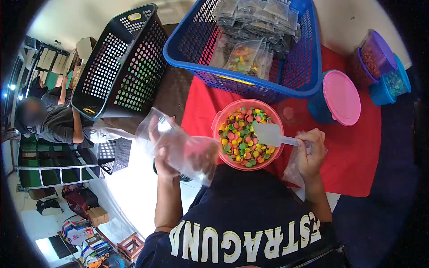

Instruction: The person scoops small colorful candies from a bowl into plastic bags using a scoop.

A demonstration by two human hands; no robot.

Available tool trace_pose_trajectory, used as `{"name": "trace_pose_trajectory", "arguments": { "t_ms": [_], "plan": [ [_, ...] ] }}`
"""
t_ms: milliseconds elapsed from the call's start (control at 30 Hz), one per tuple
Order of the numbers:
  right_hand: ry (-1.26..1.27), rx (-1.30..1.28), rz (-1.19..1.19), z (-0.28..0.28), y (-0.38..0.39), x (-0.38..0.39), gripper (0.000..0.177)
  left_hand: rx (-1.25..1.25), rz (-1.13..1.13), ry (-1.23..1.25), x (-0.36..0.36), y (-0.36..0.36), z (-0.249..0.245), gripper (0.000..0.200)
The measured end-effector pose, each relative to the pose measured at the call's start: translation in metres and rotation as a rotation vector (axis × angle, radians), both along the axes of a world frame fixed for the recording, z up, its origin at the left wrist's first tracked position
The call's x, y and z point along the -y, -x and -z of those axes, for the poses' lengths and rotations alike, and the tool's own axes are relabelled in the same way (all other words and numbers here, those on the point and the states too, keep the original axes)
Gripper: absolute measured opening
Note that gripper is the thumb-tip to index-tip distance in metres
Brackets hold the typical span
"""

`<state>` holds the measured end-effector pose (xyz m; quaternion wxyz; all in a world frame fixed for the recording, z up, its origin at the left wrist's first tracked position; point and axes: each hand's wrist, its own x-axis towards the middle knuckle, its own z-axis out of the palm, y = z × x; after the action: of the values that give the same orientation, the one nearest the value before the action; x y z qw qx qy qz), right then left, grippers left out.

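My left hand (164, 149) is wrapped round a clear plastic bag (199, 156) with something brown and pinkish inside, partly blurred. The bag hangs at the left side of a pink tub (217, 129) filled with red, yellow, green and brown round candies (243, 149). My right hand (311, 149) grips the handle of a white flat scoop (268, 135), whose blade rests over the candies at the tub's right side. Beneath my right hand lies more clear plastic (292, 172) on the red cloth (344, 165).
A blue basket (241, 85) of filled packets stands behind the tub. Lidded containers (342, 98) are at the right. Black crates (138, 67) stand at the left, with another person (60, 120) beyond them.
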<state>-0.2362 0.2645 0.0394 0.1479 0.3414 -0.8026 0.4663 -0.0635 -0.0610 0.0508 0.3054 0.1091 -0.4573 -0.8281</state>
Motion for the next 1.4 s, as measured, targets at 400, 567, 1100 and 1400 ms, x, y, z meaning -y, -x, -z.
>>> {"name": "trace_pose_trajectory", "arguments": {
  "t_ms": [400, 567, 1100, 1400],
  "plan": [
    [-0.171, -0.106, 0.101, 0.017, 0.012, 0.022, 0.014, 0.221, -0.259, 0.820, -0.001, -0.001, 0.004, 0.090],
    [-0.142, -0.104, 0.091, 0.029, 0.017, 0.040, 0.011, 0.299, -0.232, 1.085, -0.014, 0.003, 0.024, 0.090],
    [-0.167, 0.229, 0.000, 0.055, 0.005, 0.035, 0.015, 0.578, -0.020, 1.379, -0.029, 0.012, 0.040, 0.091],
    [0.285, 0.611, -0.071, 0.065, -0.003, 0.033, 0.021, 0.520, -0.060, 1.445, -0.026, 0.021, 0.056, 0.088]
  ]
}}
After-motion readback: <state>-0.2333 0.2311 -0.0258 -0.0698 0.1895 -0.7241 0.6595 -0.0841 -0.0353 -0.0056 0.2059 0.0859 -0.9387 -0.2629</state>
